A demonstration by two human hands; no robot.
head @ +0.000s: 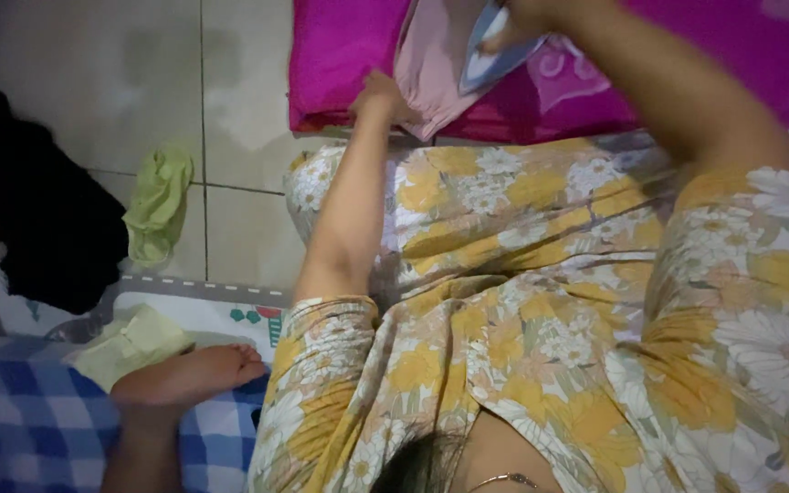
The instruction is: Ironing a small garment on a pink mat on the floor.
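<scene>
A light pink garment (431,68) lies on a bright magenta cloth (340,55) spread on the floor in front of me. My left hand (378,94) presses on the garment's left edge, fingers closed on the fabric. My right hand (515,20) grips a clothes iron (495,57) with a pale blue body, its soleplate tilted over the pink garment. My lap, in a yellow flowered dress (541,301), fills the middle of the view.
Tiled floor (139,82) at left carries a black garment (34,210) and a light green cloth (159,203). A folded pale green cloth (134,342) and my bare foot (195,372) rest on a blue checked blanket (20,420).
</scene>
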